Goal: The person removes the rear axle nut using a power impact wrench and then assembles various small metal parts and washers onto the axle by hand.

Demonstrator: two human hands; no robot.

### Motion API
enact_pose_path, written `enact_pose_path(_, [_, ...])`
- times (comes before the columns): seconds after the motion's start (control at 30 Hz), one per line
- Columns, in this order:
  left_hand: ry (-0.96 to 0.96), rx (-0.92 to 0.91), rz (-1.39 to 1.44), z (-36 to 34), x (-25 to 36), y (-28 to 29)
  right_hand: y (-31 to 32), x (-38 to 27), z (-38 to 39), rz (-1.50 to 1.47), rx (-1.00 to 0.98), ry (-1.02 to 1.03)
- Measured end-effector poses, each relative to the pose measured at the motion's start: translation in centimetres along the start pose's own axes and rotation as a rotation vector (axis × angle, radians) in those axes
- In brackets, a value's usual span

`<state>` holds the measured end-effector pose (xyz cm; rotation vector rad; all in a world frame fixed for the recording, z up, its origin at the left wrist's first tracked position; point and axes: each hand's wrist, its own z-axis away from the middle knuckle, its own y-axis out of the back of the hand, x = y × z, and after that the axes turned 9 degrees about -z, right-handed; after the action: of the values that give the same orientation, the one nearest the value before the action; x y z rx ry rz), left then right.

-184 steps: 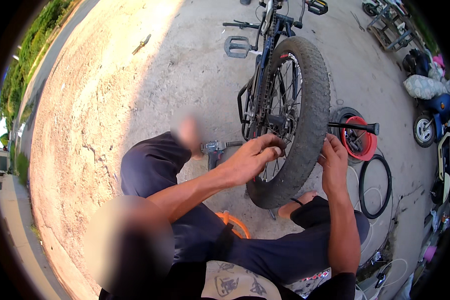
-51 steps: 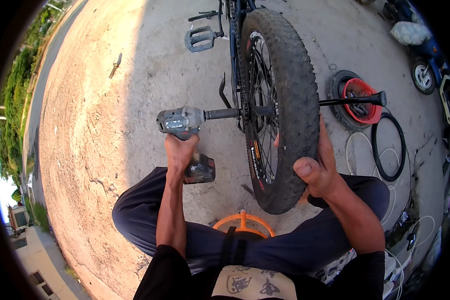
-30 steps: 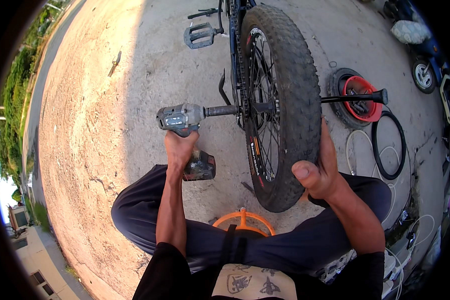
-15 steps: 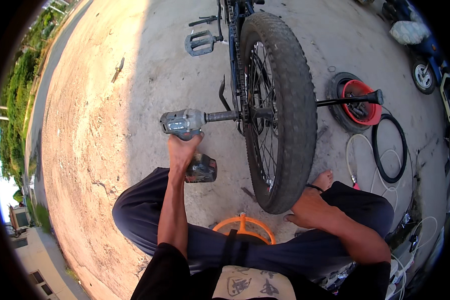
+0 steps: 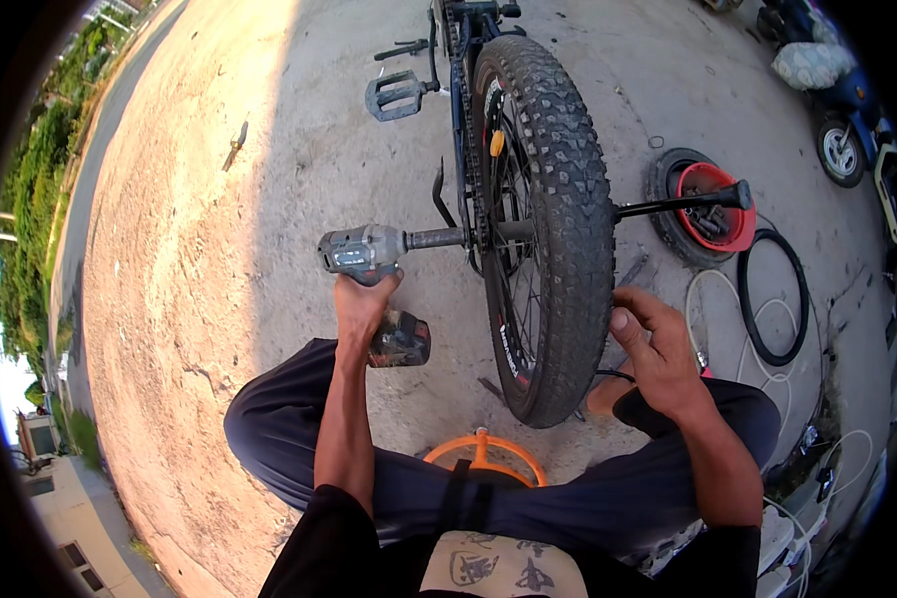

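Note:
My left hand [image 5: 362, 307] is wrapped round the handle of a grey cordless impact wrench [image 5: 364, 249], its battery below my fist. The wrench's long socket [image 5: 436, 238] points right and meets the axle area of a bicycle's rear wheel. That wheel has a fat knobby black tire [image 5: 575, 224] and an orange reflector [image 5: 496, 144] among its spokes. My right hand [image 5: 662, 356] is raised at the tire's right side, near the tread. Its thumb and index finger are bent and apart, with nothing visible between them; whether the fingertips touch the rubber I cannot tell.
Beyond the wheel are the pedal [image 5: 394, 96] and frame. At right, a red bowl [image 5: 736, 231] of metal parts sits by a small tire [image 5: 671, 187], with a black rubber ring [image 5: 748, 289] and pale hoses nearby. An orange ring-shaped piece [image 5: 528, 460] lies between my legs.
My right hand has risen from low by the tire to higher along its right side. The tread, blurred before, now looks sharp, and the reflector shows. My left hand keeps the wrench in place.

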<state>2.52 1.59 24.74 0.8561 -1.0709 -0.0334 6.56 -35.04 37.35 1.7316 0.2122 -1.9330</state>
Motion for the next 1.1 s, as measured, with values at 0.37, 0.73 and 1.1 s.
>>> enact_pose_path(0.37, [0.006,0.058,-0.112,-0.6,-1.5,0.1,-1.7,0.4,-1.2,-0.135,-0.038,0.247])
enact_pose_path(0.73, [-0.086,0.040,-0.018,-0.2,-0.7,0.7,-1.9,0.0,-1.5,-0.149,-0.072,0.260])
enact_pose_path(1.1, [0.041,-0.033,0.354,0.2,-3.0,-0.8,-2.5,-0.7,-0.9,0.021,-0.079,0.450])
